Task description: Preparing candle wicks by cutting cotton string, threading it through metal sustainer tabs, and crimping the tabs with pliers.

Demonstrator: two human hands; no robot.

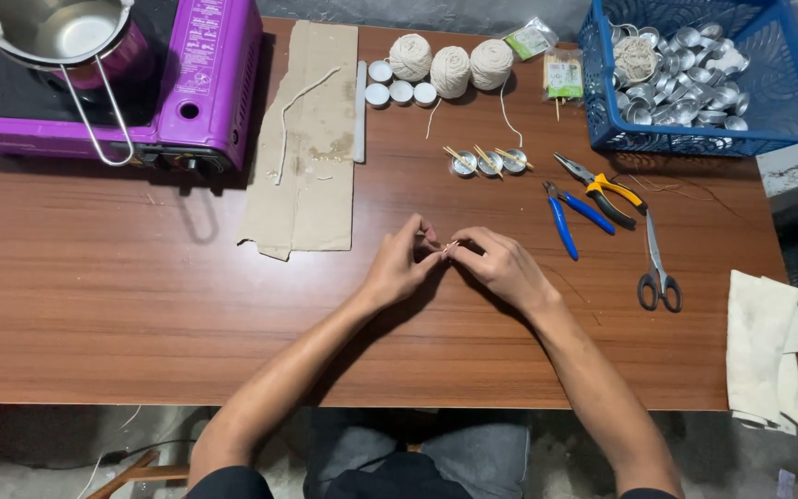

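1. Left hand (401, 263) and right hand (501, 266) meet mid-desk (140, 305), fingertips pinched shut on a small pale wick piece (450, 247) held between them, just above the desk
2. Wick piece looks thin, light, limp like string; likely frays or slips, so a fingertip pinch near its ends suits it; too small to tell more
3. Nearby: three metal cups (489, 164) with sticks across, blue pliers (565, 220), scissors (658, 268), yarn balls (451, 66), blue basket (791, 120) of cups, cardboard (311, 120), purple stove (205, 83)
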